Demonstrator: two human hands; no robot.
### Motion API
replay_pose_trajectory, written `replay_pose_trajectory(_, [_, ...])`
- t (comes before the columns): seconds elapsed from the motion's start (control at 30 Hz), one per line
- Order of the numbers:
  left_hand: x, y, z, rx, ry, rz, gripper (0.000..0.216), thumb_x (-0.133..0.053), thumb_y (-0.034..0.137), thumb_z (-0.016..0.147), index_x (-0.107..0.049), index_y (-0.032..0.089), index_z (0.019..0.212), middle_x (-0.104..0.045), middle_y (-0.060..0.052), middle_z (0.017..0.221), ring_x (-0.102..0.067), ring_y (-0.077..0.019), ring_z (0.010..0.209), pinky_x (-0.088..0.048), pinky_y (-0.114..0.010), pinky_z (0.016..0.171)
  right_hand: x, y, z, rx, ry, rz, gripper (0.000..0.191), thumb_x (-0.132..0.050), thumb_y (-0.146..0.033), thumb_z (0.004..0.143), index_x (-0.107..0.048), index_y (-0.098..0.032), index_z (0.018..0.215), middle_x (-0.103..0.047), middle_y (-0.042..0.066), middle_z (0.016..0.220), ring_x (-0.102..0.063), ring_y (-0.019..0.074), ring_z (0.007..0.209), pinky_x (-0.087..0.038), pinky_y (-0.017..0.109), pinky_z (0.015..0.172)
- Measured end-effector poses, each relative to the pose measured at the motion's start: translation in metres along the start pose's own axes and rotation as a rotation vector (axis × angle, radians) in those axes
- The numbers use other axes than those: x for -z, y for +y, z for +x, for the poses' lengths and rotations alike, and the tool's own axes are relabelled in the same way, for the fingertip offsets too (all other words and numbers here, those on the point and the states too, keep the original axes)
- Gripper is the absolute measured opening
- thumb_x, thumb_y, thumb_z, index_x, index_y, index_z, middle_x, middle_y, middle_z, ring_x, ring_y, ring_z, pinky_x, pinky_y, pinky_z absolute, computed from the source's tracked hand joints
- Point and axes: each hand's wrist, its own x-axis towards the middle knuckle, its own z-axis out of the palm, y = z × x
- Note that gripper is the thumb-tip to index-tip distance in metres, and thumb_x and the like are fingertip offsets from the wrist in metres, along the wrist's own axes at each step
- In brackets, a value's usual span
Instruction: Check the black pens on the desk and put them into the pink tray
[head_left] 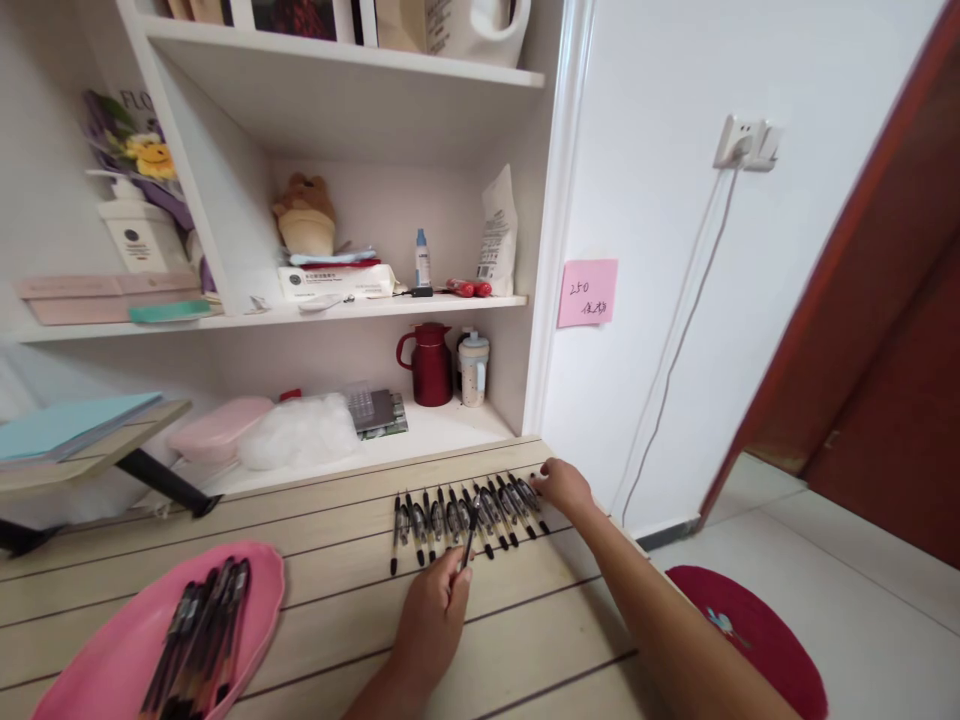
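Note:
A row of several black pens (457, 518) lies side by side on the pale wooden tabletop (337, 600), near its far edge. My left hand (433, 618) is closed around one black pen (470, 540), its tip pointing up into the row. My right hand (562, 487) reaches to the right end of the row, fingers curled and touching the last pens there. At the near left a pink oval tray (105, 650) holds several more black pens (199, 640).
Behind the table stands a white shelf unit (360, 305) with a red jug (431, 365), a cup, bottles and boxes. A pink sticky note (586, 292) is on the wall. A red mat (757, 635) lies on the floor at right, near a dark red door.

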Motion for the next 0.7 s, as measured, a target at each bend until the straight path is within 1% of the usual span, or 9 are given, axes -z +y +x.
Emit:
replay_pose_trajectory(0.1, [0.001,0.001,0.001,-0.009,-0.006,0.002,0.036,-0.04,0.037,0.079,-0.063,0.016,0.098,-0.058,0.0,0.052,-0.056,-0.0152,0.056,-0.043,-0.023,0.056,-0.008,0.008,-0.002,-0.027,0.004,-0.005,0.015,-0.056,-0.014,0.057,-0.061,-0.014,0.071,-0.063,0.017,0.088,-0.054,0.0297,0.092,-0.037,0.033,0.068])
replay_pose_trajectory(0.17, [0.002,0.002,0.002,-0.007,-0.015,0.005,0.036,-0.041,0.038,0.079,-0.063,0.016,0.096,-0.059,-0.001,0.055,-0.056,-0.0148,0.056,-0.043,-0.022,0.055,-0.009,0.011,-0.004,-0.036,-0.011,0.022,0.011,-0.054,-0.012,0.056,-0.059,-0.015,0.066,-0.064,0.016,0.083,-0.056,0.0286,0.089,-0.038,0.032,0.066])
replay_pose_trajectory(0.27, [0.003,0.004,0.001,-0.016,-0.031,0.0,0.036,-0.04,0.037,0.079,-0.063,0.015,0.097,-0.061,-0.002,0.059,-0.055,-0.0142,0.057,-0.043,-0.021,0.056,-0.004,0.008,-0.007,-0.016,-0.079,0.112,0.001,-0.055,-0.017,0.058,-0.056,-0.017,0.059,-0.064,0.01,0.067,-0.059,0.0238,0.076,-0.038,0.028,0.059])
replay_pose_trajectory(0.33, [0.003,0.005,0.001,-0.029,-0.034,-0.006,0.035,-0.04,0.036,0.079,-0.063,0.016,0.097,-0.062,-0.002,0.06,-0.055,-0.0141,0.058,-0.043,-0.021,0.057,-0.001,-0.001,-0.012,0.014,-0.137,0.189,0.006,-0.053,-0.023,0.063,-0.055,-0.017,0.061,-0.061,0.005,0.059,-0.059,0.0194,0.066,-0.038,0.026,0.053])
replay_pose_trajectory(0.43, [0.003,0.006,0.0,-0.045,-0.029,-0.004,0.034,-0.04,0.035,0.079,-0.063,0.017,0.096,-0.061,-0.002,0.06,-0.055,-0.0141,0.06,-0.042,-0.021,0.059,0.001,-0.023,-0.027,0.101,-0.232,0.43,0.017,-0.052,-0.031,0.068,-0.053,-0.018,0.077,-0.057,0.0,0.059,-0.056,0.0139,0.057,-0.037,0.022,0.047])
replay_pose_trajectory(0.5, [0.003,0.005,0.0,-0.057,-0.026,0.0,0.033,-0.04,0.034,0.079,-0.063,0.017,0.095,-0.06,-0.001,0.059,-0.055,-0.0144,0.06,-0.042,-0.021,0.059,0.002,-0.04,-0.039,0.183,-0.31,0.774,0.029,-0.058,-0.034,0.064,-0.051,-0.018,0.087,-0.052,-0.003,0.058,-0.054,0.0122,0.053,-0.035,0.021,0.045])
replay_pose_trajectory(0.57, [0.003,0.005,0.0,-0.069,-0.022,0.003,0.033,-0.04,0.034,0.079,-0.064,0.017,0.094,-0.06,-0.002,0.058,-0.055,-0.0147,0.06,-0.042,-0.021,0.059,0.003,-0.054,-0.051,0.218,-0.375,0.967,0.033,-0.062,-0.035,0.062,-0.051,-0.018,0.088,-0.049,-0.004,0.058,-0.052,0.0111,0.053,-0.034,0.02,0.045])
replay_pose_trajectory(0.63, [0.003,0.005,0.001,-0.073,-0.027,0.009,0.033,-0.04,0.033,0.079,-0.064,0.017,0.094,-0.06,-0.002,0.058,-0.055,-0.0149,0.061,-0.042,-0.022,0.06,0.004,-0.063,-0.06,0.231,-0.419,1.0,0.031,-0.061,-0.036,0.063,-0.051,-0.018,0.086,-0.049,-0.004,0.058,-0.051,0.0102,0.053,-0.033,0.02,0.045])
replay_pose_trajectory(0.7, [0.003,0.004,0.001,-0.069,-0.039,0.017,0.033,-0.039,0.033,0.079,-0.064,0.017,0.095,-0.059,-0.001,0.057,-0.055,-0.015,0.06,-0.042,-0.022,0.06,0.005,-0.067,-0.064,0.246,-0.436,0.975,0.026,-0.059,-0.035,0.065,-0.051,-0.018,0.084,-0.048,-0.004,0.057,-0.049,0.0093,0.051,-0.032,0.02,0.045])
